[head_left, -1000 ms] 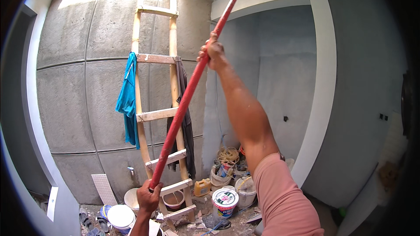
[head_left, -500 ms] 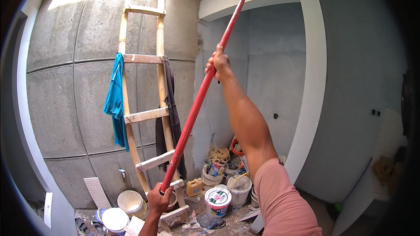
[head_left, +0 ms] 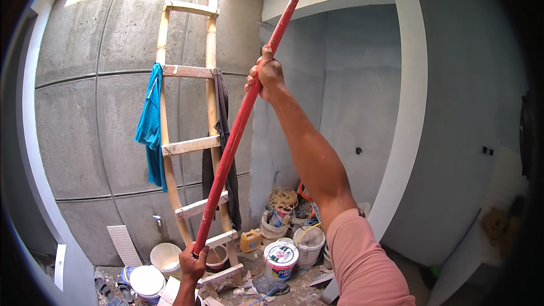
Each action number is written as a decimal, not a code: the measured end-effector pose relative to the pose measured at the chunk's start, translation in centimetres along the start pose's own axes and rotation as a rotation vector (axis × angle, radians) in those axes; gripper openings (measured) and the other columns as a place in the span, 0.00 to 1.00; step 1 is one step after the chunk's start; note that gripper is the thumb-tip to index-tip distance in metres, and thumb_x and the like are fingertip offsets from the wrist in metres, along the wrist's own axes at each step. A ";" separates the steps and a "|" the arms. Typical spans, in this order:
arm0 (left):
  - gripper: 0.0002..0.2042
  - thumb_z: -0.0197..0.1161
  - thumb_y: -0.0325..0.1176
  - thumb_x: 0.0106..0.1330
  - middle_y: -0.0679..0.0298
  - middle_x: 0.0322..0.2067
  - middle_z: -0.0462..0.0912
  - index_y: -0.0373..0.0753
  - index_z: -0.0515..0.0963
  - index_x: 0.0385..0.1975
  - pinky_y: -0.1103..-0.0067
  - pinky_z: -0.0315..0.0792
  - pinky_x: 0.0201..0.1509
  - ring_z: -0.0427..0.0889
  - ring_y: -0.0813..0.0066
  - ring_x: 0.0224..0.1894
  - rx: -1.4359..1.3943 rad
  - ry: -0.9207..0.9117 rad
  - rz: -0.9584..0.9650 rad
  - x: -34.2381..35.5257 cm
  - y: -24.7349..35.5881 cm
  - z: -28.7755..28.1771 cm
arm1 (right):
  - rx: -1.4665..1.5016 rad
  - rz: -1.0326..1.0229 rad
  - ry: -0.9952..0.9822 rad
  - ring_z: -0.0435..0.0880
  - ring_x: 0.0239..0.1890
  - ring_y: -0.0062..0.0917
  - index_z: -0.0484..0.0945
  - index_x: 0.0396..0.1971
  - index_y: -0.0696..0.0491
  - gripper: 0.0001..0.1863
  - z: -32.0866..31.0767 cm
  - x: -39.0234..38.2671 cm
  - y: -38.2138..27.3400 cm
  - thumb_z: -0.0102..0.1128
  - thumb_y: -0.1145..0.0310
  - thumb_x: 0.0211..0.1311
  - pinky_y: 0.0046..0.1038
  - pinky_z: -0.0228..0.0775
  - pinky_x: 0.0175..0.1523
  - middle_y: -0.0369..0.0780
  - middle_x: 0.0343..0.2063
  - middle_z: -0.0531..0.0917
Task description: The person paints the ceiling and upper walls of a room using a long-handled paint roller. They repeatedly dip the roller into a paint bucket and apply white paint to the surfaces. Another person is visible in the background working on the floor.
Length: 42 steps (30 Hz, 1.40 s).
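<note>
My right hand (head_left: 264,73) grips the middle-upper part of a long red pole (head_left: 234,135), arm stretched upward. Lower down, my left hand (head_left: 192,263) is closed round the pole's bottom end. The pole slants up to the right toward the ceiling, its top leaving the frame at the upper edge. Behind it a bamboo ladder (head_left: 191,147) with wooden rungs leans on the concrete wall (head_left: 73,136), with a teal cloth (head_left: 149,127) over its left rail and a dark grey cloth (head_left: 224,107) over its right.
A pale recess (head_left: 360,96) is at right. On the rubble-strewn floor stand a white lidded bucket (head_left: 281,253), a yellow jug (head_left: 250,241), an open bucket (head_left: 166,258), several other containers, coiled hose (head_left: 288,197) and sandals (head_left: 103,289). A tile sheet (head_left: 123,243) leans against the wall.
Half a second ago an orange piece showed at the pole's tip; now that is out of frame. The pole and both hands shifted down and right, then back up and left in the picture.
</note>
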<state>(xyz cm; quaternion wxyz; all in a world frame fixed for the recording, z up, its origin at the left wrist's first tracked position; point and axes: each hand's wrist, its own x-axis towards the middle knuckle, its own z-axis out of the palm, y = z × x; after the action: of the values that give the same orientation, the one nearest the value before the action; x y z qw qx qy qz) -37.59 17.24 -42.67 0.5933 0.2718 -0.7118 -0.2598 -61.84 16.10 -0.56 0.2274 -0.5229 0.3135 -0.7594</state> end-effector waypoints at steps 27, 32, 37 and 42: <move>0.10 0.68 0.35 0.51 0.61 0.14 0.73 0.36 0.75 0.24 0.76 0.66 0.24 0.72 0.74 0.17 -0.003 -0.086 -0.164 -4.9 -2.9 -2.4 | 0.033 -0.058 -0.113 0.68 0.08 0.23 0.58 0.28 0.48 0.24 3.4 -5.7 3.0 0.44 0.40 0.61 0.33 0.67 0.13 0.34 0.11 0.65; 0.10 0.66 0.36 0.52 0.60 0.22 0.81 0.38 0.80 0.29 0.77 0.71 0.32 0.78 0.74 0.24 -0.185 -0.414 -0.403 -11.5 -6.1 0.3 | -0.046 -0.100 -0.022 0.65 0.07 0.19 0.60 0.32 0.48 0.19 1.5 -11.6 4.8 0.46 0.46 0.64 0.26 0.62 0.10 0.32 0.11 0.64; 0.16 0.62 0.47 0.56 0.56 0.27 0.81 0.40 0.78 0.34 0.74 0.71 0.36 0.80 0.65 0.30 -0.081 -0.797 -0.399 -19.5 -5.9 6.0 | -0.168 -0.127 0.093 0.64 0.06 0.13 0.63 0.33 0.49 0.11 -3.1 -18.6 6.3 0.52 0.60 0.63 0.18 0.58 0.08 0.30 0.13 0.65; 0.18 0.59 0.49 0.61 0.61 0.34 0.80 0.41 0.75 0.40 0.74 0.72 0.41 0.79 0.66 0.37 -0.244 -0.982 -0.260 -18.2 -1.9 5.1 | -0.446 -0.151 0.345 0.63 0.06 0.12 0.65 0.33 0.51 0.08 -8.0 -27.0 6.1 0.54 0.67 0.62 0.17 0.55 0.09 0.30 0.12 0.65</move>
<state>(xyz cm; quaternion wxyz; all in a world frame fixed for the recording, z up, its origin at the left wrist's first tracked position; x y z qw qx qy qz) -39.82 28.74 -57.61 0.1798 0.1328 -0.8312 -0.5091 -59.82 31.94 -24.59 -0.0072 -0.4448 0.4670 -0.7642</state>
